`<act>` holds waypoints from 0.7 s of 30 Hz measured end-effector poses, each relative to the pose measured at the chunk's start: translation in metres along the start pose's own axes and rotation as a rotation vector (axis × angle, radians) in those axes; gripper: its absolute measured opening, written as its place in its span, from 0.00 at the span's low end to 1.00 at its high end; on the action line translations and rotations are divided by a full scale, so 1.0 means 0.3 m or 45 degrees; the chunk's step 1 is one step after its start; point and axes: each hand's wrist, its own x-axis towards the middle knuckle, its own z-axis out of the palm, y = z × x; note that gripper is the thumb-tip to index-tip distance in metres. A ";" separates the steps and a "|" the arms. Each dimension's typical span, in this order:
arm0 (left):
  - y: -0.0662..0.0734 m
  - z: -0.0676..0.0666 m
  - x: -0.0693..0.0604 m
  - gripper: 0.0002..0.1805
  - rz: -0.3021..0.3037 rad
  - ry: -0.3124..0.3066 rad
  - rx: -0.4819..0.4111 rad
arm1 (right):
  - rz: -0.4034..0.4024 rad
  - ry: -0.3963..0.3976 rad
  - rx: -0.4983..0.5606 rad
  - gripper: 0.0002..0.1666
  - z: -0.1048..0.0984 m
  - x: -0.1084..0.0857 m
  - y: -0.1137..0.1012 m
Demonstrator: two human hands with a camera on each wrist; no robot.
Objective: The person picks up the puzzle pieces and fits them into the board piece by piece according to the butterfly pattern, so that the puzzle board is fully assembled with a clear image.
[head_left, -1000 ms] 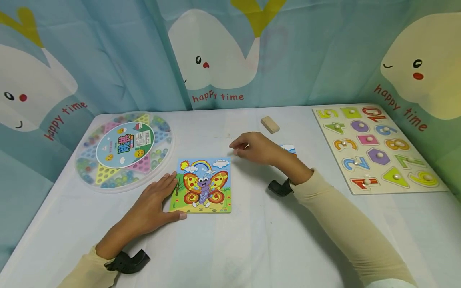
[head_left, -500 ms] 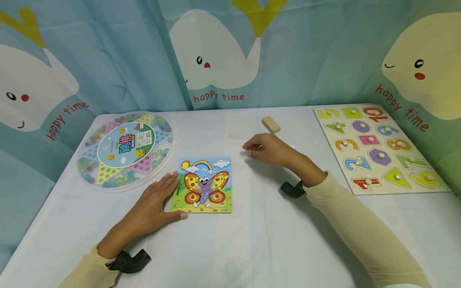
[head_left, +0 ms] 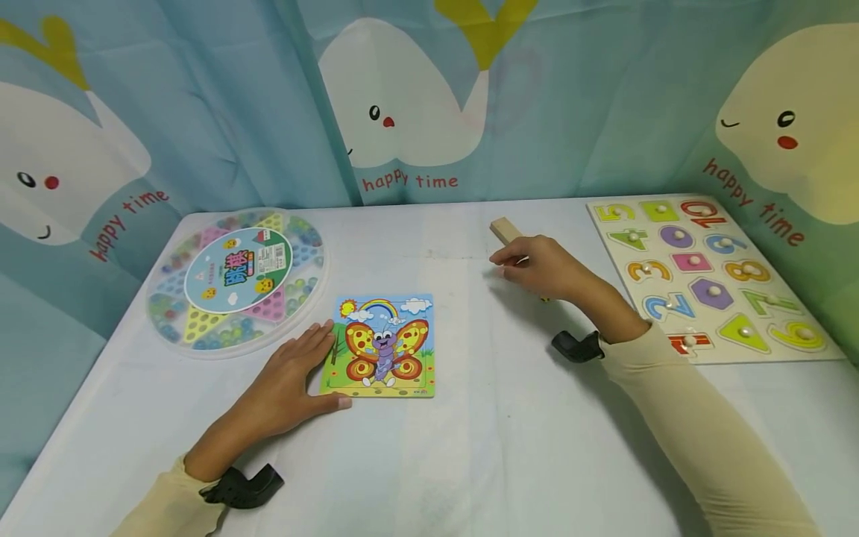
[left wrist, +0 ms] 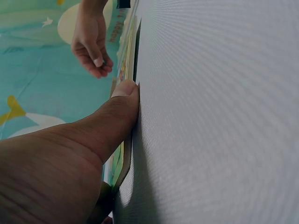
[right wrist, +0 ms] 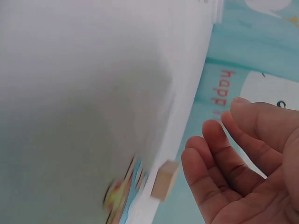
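Observation:
A square butterfly picture puzzle (head_left: 385, 347) lies flat on the white table. My left hand (head_left: 285, 384) rests against it, fingers along its left edge and thumb at the near left corner. In the left wrist view the thumb (left wrist: 114, 109) touches the board's edge. My right hand (head_left: 553, 270) hovers right of the puzzle with loosely bent fingers; in the right wrist view thumb and fingers (right wrist: 224, 149) stand apart around nothing. Beneath that hand is a mostly hidden, colourful flat piece (right wrist: 116, 195), blurred in the right wrist view. A small wooden block (head_left: 505, 229) lies just beyond the fingertips.
At the back left lies a round clear-rimmed marble game box (head_left: 235, 272). A number-and-shape peg board (head_left: 691, 261) lies on the right, near my right forearm. Behind the table hangs a blue whale-print curtain (head_left: 416, 89).
My right hand has moved rightward, away from the puzzle, and now covers part of the wooden block. The left hand and the puzzle stay in place.

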 end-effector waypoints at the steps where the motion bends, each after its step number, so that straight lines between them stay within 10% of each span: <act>1: 0.001 0.000 0.000 0.56 -0.001 -0.001 0.000 | 0.004 0.000 -0.006 0.14 -0.007 -0.005 0.007; 21: 0.002 0.004 0.002 0.56 -0.002 0.013 0.014 | 0.188 -0.029 -0.110 0.21 -0.074 -0.077 0.096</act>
